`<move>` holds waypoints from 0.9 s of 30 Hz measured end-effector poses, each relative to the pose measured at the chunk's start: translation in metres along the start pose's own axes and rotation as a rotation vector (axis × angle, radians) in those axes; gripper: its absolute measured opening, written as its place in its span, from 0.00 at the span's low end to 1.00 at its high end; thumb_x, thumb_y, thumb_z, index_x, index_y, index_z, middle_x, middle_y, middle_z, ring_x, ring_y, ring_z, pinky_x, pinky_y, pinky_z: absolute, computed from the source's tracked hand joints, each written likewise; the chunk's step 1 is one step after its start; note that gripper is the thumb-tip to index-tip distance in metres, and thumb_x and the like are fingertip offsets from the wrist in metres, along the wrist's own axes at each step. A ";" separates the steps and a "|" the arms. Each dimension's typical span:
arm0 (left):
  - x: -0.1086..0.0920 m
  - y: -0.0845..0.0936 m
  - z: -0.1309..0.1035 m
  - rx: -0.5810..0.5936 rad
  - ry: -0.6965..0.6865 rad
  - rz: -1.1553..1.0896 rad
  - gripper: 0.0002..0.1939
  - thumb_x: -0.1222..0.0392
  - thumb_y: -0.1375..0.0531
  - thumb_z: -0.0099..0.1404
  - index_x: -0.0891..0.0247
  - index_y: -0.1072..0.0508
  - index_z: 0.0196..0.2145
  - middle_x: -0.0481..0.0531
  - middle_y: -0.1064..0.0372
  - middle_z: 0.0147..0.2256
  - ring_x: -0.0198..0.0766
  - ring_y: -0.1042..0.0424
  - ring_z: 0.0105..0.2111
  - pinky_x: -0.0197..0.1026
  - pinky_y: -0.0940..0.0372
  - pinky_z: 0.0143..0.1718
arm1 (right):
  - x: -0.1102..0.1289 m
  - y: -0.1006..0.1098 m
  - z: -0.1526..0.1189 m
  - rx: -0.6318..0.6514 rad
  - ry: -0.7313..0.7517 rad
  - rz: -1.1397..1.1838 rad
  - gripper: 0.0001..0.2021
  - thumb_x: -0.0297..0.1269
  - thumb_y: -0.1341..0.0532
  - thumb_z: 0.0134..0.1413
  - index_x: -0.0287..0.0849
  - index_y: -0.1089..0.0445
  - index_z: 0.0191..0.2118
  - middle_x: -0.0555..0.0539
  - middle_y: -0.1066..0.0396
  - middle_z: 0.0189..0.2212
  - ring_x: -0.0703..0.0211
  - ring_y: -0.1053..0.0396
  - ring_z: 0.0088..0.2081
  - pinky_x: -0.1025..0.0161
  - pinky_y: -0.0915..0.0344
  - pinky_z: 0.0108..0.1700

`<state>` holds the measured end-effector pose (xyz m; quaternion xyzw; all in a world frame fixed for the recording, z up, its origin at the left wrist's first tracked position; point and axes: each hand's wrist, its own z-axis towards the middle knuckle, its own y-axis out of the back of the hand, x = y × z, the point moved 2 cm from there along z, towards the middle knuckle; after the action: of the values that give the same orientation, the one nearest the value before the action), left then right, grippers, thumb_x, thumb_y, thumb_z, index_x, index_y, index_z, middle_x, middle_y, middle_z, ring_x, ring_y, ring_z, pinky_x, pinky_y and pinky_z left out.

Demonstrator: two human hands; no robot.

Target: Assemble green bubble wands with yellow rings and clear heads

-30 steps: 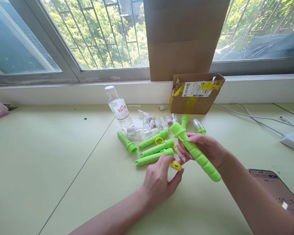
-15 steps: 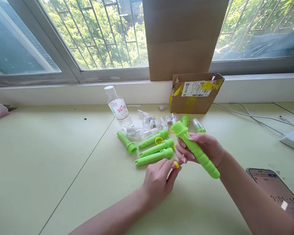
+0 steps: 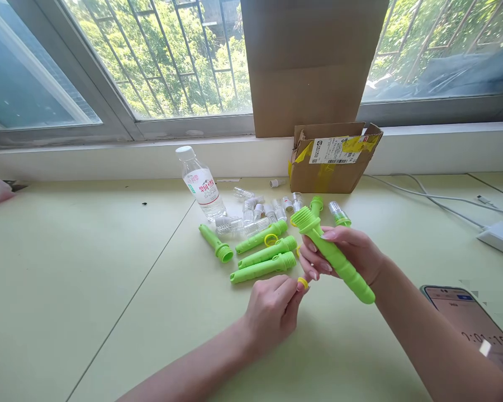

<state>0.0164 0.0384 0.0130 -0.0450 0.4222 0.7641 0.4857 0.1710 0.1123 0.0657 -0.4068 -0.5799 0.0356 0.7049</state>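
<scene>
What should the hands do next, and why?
Probably raise the yellow ring, pinched by the left hand, to the threaded end of the green handle: the right hand holds that end up, and no ring shows on its threads.

The single head view looks forward and down over the pale green, flat-topped desk (image 3: 109,290) from close above its near edge, facing the grey-framed glass windows (image 3: 163,61).

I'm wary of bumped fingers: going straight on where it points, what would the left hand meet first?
Probably the right hand, its fingers at or just past the yellow ring that the left hand holds; one view leaves depth unclear.
</scene>
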 end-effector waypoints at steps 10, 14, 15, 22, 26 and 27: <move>0.003 -0.001 0.000 -0.027 0.093 -0.162 0.13 0.69 0.46 0.65 0.61 0.41 0.24 0.44 0.50 0.19 0.30 0.51 0.19 0.36 0.53 0.19 | 0.000 0.001 0.001 -0.013 0.013 0.135 0.12 0.41 0.48 0.56 0.39 0.34 0.30 0.50 0.39 0.20 0.55 0.33 0.31 0.51 0.35 0.40; 0.001 0.000 0.001 -0.052 0.218 -0.213 0.11 0.67 0.47 0.67 0.62 0.39 0.25 0.43 0.46 0.19 0.28 0.46 0.19 0.34 0.48 0.20 | 0.001 -0.001 0.002 -0.071 0.007 0.136 0.13 0.42 0.48 0.60 0.40 0.34 0.30 0.51 0.40 0.20 0.57 0.34 0.31 0.52 0.35 0.42; 0.000 0.000 0.001 -0.050 0.246 -0.230 0.10 0.66 0.47 0.67 0.62 0.38 0.27 0.43 0.45 0.19 0.28 0.46 0.18 0.34 0.47 0.21 | 0.001 -0.002 0.002 -0.083 0.005 0.132 0.14 0.43 0.48 0.60 0.40 0.34 0.29 0.51 0.40 0.19 0.57 0.34 0.31 0.52 0.35 0.43; 0.000 0.002 0.002 -0.037 0.376 -0.302 0.10 0.61 0.43 0.65 0.64 0.34 0.44 0.43 0.42 0.22 0.28 0.42 0.19 0.31 0.43 0.20 | 0.004 -0.003 0.002 -0.115 -0.001 0.087 0.14 0.44 0.47 0.59 0.41 0.34 0.29 0.52 0.41 0.19 0.56 0.33 0.31 0.47 0.35 0.47; 0.000 0.003 0.003 -0.078 0.413 -0.289 0.12 0.60 0.45 0.66 0.64 0.36 0.47 0.42 0.41 0.22 0.28 0.42 0.19 0.31 0.44 0.20 | 0.008 -0.001 -0.001 -0.156 -0.019 -0.049 0.15 0.43 0.47 0.60 0.40 0.34 0.26 0.51 0.40 0.20 0.56 0.32 0.32 0.46 0.34 0.48; 0.000 0.004 0.003 -0.092 0.429 -0.283 0.13 0.60 0.45 0.67 0.63 0.36 0.49 0.42 0.41 0.22 0.28 0.42 0.19 0.31 0.44 0.19 | 0.009 0.000 -0.002 -0.173 -0.028 -0.104 0.15 0.43 0.46 0.60 0.40 0.34 0.25 0.51 0.39 0.20 0.56 0.32 0.31 0.47 0.34 0.47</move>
<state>0.0143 0.0400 0.0168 -0.2869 0.4697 0.6800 0.4845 0.1759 0.1157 0.0729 -0.4351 -0.6108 -0.0456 0.6599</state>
